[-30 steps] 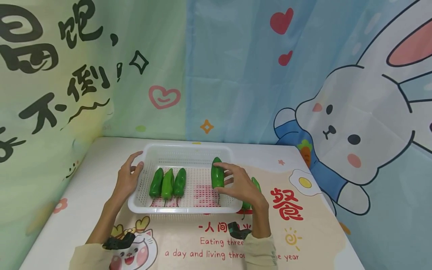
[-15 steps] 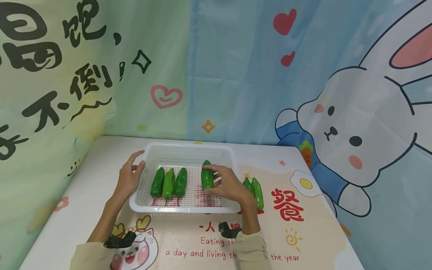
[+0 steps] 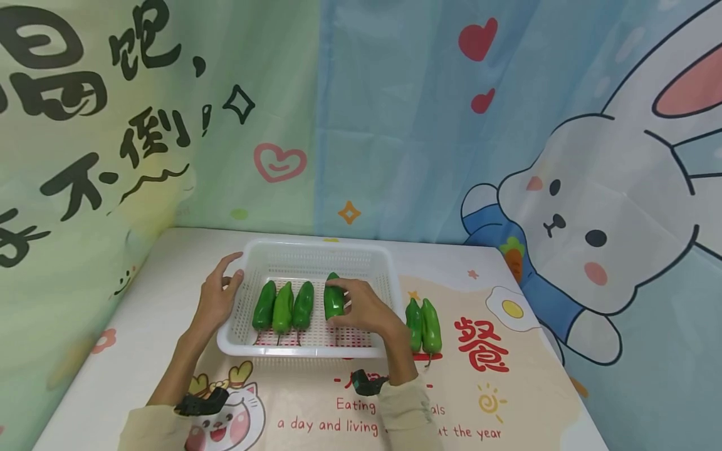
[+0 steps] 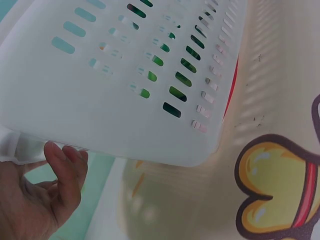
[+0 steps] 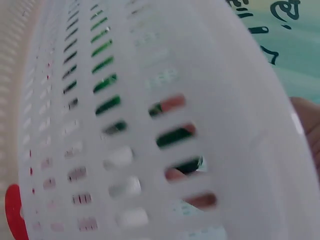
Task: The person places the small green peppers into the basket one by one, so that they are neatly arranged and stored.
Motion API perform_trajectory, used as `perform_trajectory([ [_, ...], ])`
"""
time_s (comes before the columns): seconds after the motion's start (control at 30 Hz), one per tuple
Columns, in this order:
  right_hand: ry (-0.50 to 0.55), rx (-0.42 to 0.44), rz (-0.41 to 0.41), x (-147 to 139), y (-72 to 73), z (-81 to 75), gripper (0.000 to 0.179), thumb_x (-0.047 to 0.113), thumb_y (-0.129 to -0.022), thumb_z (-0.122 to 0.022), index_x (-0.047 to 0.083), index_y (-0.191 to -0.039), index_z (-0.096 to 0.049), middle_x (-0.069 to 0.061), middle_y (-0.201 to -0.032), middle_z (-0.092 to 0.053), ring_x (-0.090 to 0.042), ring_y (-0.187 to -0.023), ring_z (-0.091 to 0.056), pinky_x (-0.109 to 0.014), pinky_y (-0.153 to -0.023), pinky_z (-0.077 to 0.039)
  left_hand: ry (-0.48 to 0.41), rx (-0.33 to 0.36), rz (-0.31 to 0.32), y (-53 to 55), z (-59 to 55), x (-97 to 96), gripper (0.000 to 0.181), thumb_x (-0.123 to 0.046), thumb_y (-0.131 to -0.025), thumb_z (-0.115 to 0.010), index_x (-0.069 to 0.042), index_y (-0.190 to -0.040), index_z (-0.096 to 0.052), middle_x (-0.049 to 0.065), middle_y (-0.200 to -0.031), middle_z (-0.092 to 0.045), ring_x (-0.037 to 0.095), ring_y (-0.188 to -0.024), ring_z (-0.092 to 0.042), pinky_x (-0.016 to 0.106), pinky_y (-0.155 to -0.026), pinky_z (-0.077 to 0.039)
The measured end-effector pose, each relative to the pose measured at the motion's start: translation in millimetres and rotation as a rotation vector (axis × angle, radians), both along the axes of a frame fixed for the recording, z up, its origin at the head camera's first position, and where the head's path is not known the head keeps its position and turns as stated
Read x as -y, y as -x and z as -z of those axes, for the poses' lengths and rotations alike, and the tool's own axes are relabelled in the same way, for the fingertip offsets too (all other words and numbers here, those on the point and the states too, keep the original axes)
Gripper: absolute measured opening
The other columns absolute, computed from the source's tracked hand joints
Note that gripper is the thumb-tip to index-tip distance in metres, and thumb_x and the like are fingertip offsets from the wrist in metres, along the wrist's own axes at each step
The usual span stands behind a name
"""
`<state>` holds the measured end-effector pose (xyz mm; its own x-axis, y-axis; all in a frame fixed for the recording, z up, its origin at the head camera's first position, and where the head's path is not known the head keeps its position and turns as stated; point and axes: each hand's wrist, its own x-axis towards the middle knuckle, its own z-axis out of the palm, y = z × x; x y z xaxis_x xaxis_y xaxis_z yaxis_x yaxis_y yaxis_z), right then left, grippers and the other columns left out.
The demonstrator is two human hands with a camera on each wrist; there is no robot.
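Note:
A white slotted plastic basket (image 3: 316, 352) stands on the table in the head view. My left hand (image 3: 217, 297) holds its left rim; in the left wrist view, fingers of the left hand (image 4: 60, 185) curl at the rim. Inside the basket my right hand (image 3: 363, 307) grips a green chili pepper (image 3: 334, 300) between thumb and fingers, its length pointing away from me. Left of it lie three green chili peppers (image 3: 282, 308) side by side in a row. Through the slots of the basket wall (image 5: 240, 150), the right wrist view shows parts of green peppers and fingers.
Two more green chili peppers (image 3: 431, 327) lie side by side on the printed table mat (image 3: 541, 376), just right of the basket. Behind the table hangs a cartoon-printed curtain (image 3: 389, 156). Black wrist straps (image 3: 203, 402) are on both wrists.
My right hand has moved left inside the basket with the chili pepper, toward the row of three. The two peppers on the mat have come fully into sight. My left hand stays at the rim.

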<state>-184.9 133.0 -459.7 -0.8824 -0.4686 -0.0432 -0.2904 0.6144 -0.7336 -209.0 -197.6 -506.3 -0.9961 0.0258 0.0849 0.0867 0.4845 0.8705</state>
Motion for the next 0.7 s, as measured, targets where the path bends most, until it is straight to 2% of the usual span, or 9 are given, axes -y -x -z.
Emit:
perform_trajectory([
  [0.23, -0.065, -0.002, 0.003, 14, 2.0, -0.4, 0.077, 0.008, -0.086, -0.092, -0.001, -0.154, -0.057, -0.021, -0.145, -0.066, -0.034, -0.115, -0.070, -0.040, -0.090, -0.065, -0.009, 0.007, 0.000, -0.5, -0.8, 0.1, 0.054, -0.028, -0.120, -0.042, -0.012, -0.170, -0.034, 0.041, -0.135, -0.066, 0.047, -0.100, -0.078, 0.040, -0.070, -0.069],
  [0.5, -0.144, 0.010, 0.039, 23, 4.5, 4.3, 0.077, 0.010, -0.085, -0.093, 0.000, -0.153, -0.058, -0.019, -0.152, -0.063, -0.040, -0.143, -0.054, -0.058, -0.121, -0.048, -0.016, -0.007, 0.000, -0.3, -1.0, 0.4, 0.053, -0.027, -0.119, -0.043, -0.011, -0.170, -0.035, 0.041, -0.134, -0.066, 0.047, -0.100, -0.078, 0.040, -0.070, -0.069],
  [0.7, -0.185, 0.015, 0.027, 30, 9.8, 9.5, 0.075, 0.010, -0.084, -0.093, -0.001, -0.151, -0.059, -0.020, -0.151, -0.064, -0.041, -0.143, -0.055, -0.058, -0.121, -0.049, -0.014, -0.001, 0.004, -0.4, -0.5, -0.1, 0.054, -0.028, -0.120, -0.042, -0.012, -0.170, -0.034, 0.042, -0.136, -0.065, 0.049, -0.103, -0.077, 0.042, -0.071, -0.069],
])
